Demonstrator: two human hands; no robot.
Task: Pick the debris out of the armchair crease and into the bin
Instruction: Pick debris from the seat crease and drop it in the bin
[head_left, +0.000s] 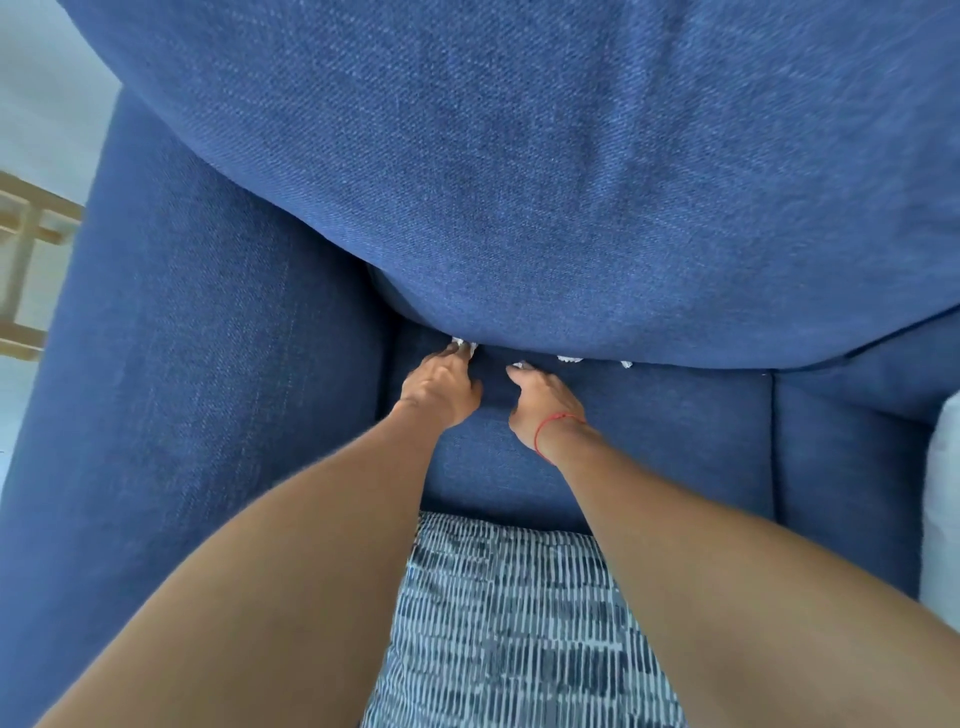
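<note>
Small white scraps of debris sit in the crease between the blue armchair's back cushion (571, 182) and seat cushion (649, 431). My left hand (440, 388) reaches into the crease, its fingertips touching the leftmost scrap (466, 346) and its thumb held apart. My right hand (543, 402), with a red string on the wrist, lies beside it, fingers stretched toward a tiny scrap (520, 365). Two more scraps (569, 358) (627, 364) lie further right along the crease. No bin is in view.
The armchair's left armrest (197, 364) and right armrest (852, 467) flank the seat. A blue-and-white patterned cushion (509, 623) rests on the seat's front between my forearms. A wooden frame (26, 260) stands at the far left, and something white (943, 493) is at the right edge.
</note>
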